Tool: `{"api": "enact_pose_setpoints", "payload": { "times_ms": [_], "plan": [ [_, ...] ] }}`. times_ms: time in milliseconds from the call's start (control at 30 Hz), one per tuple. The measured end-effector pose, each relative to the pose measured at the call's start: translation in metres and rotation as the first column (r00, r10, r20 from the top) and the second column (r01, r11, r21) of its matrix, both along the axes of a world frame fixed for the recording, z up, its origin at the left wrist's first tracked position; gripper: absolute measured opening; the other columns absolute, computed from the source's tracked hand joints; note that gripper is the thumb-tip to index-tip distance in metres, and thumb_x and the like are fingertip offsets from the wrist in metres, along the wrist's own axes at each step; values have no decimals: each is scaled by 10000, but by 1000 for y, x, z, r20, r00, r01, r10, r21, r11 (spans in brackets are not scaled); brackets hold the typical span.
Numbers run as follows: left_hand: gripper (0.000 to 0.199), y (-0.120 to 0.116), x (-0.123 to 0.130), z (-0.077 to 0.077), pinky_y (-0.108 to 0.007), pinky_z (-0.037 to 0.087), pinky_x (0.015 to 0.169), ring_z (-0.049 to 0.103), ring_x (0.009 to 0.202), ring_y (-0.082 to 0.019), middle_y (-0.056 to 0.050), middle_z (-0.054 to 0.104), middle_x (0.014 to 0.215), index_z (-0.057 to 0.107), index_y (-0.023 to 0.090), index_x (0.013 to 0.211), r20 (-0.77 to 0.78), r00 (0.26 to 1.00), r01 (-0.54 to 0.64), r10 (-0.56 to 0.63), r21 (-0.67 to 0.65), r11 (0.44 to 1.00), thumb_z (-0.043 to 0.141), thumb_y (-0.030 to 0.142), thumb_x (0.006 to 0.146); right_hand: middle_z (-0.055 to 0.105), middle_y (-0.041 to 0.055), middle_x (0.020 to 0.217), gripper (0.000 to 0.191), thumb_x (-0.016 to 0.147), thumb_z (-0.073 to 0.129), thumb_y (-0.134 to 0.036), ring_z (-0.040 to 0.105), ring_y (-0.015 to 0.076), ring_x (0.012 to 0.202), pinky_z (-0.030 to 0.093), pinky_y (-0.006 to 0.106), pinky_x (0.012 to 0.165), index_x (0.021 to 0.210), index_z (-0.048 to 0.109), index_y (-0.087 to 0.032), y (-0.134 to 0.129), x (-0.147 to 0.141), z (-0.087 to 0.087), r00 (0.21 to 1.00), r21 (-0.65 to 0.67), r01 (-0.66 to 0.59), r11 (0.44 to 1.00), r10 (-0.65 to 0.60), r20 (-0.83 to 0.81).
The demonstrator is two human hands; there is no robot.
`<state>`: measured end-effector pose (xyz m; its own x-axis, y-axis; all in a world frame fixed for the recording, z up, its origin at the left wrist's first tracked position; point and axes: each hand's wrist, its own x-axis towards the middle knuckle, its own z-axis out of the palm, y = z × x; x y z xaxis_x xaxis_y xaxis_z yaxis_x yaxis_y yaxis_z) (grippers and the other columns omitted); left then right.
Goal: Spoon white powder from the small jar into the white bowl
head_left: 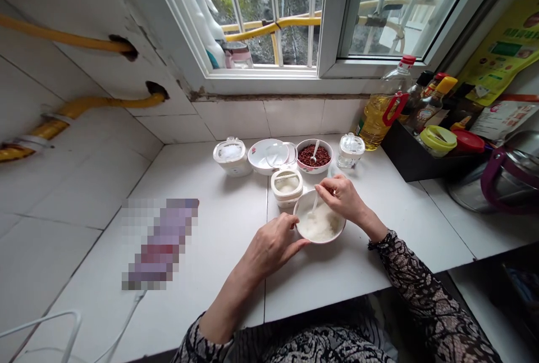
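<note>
- Right fingers (pixel 326 188) pinch narrowly on the handle of a white spoon (pixel 314 204), its head down in the white bowl (pixel 322 241).
- Left fingers (pixel 295 246) lie against the bowl's near rim; no firm grip shows.
- The bowl sits on the white counter (pixel 400 228) between both hands, holding a mound of white powder (pixel 320 224).
- No red shows in the powder; the red beans (pixel 314 155) lie apart in their own bowl, with a spoon.
- Just behind stands a small tub (pixel 287 186), with white contents.
</note>
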<state>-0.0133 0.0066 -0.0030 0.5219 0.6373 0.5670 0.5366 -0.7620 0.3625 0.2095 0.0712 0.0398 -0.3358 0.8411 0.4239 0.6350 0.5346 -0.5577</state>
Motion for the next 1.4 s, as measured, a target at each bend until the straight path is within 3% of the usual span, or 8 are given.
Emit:
{"api": "enact_pose_setpoints", "payload": {
  "times_ms": [167,467,600,833,967,1100,1233,1400],
  "plan": [
    [208,0,0,0,-289,530,571,623,681,-180,-31,604,840,485,186,1062,-11,1000,-3,3,9,1000,513,386,1012,466,-28,509,426,914,528,-405,403,105,510,328,264,526,544,484,-199,0,2,5,981,-156,40,987,-68,-180],
    [222,0,0,1,-289,532,581,630,691,-178,-27,604,843,484,185,1064,-2,1000,1,-1,-1,1000,523,396,1009,443,-43,459,516,776,640,-642,368,87,425,322,243,423,540,535,-196,7,5,1,866,-433,-1,901,-216,-452],
    [226,0,1,1,-290,537,589,637,700,-176,-25,603,845,478,185,1077,-6,1000,-2,2,-3,1000,519,397,1013,430,-48,433,556,721,662,-711,361,84,403,331,247,411,545,539,-198,15,6,1,803,-461,-5,888,-271,-531],
    [215,0,1,-1,-294,533,577,630,687,-182,-28,601,836,484,185,1064,-14,1000,-10,10,8,1000,518,390,1010,461,-33,466,537,834,597,-685,406,109,446,373,269,468,588,557,-209,23,-10,17,738,-229,163,960,-273,-617],
    [204,0,1,0,-289,526,573,622,678,-180,-21,593,828,490,187,1058,-7,1000,-10,10,15,1000,524,381,1005,647,24,616,444,964,526,-533,560,161,577,461,340,675,688,653,-210,14,-23,21,886,113,200,973,-130,-446],
    [235,0,2,1,-292,525,559,622,664,-184,-26,592,823,478,184,1061,-7,1000,-15,15,32,999,458,417,1035,735,23,689,332,996,541,-379,594,144,574,426,386,859,752,697,-218,5,-25,19,995,417,7,909,34,-90],
    [317,1,3,1,-297,529,545,626,652,-187,-32,591,813,464,177,1057,-17,1000,-17,18,56,998,369,480,1054,744,16,702,311,1014,513,-341,609,143,578,430,377,857,796,696,-217,1,-20,22,991,479,64,876,1,-134],
    [324,1,3,1,-294,537,555,631,658,-181,-30,595,820,463,177,1065,-19,1000,-16,17,48,999,369,487,1054,657,-4,587,309,987,554,-334,569,159,575,460,331,695,727,664,-209,-1,-5,24,961,358,125,926,-23,-276]
  ]
}}
